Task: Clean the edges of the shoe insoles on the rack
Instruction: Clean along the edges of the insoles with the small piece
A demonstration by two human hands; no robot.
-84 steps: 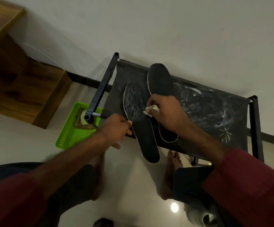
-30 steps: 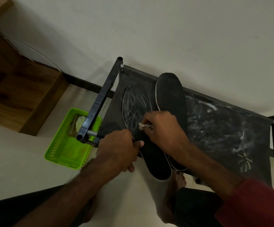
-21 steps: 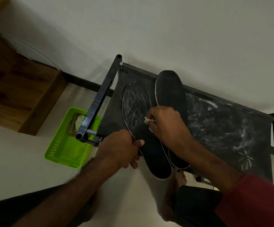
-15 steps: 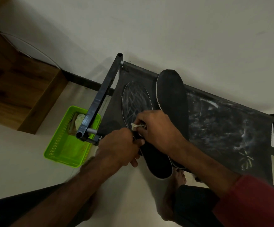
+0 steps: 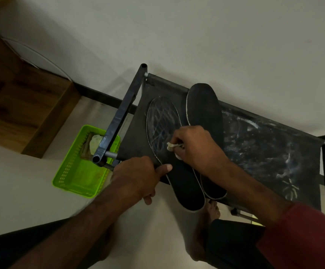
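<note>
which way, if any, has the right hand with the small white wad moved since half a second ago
Yes: right hand slid rightward on the scuffed black insole, away from its left edge.

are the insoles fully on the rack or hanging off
Hanging off. The scuffed insole and the plain insole lie flat on the rack, with their near ends jutting past its front edge.

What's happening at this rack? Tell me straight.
A person is cleaning two black insoles on the rack. The right hand pinches a small pale wad against the left insole, which is streaked with white marks. The left hand grips that insole's edge, thumb on top. The right insole lies alongside.
</note>
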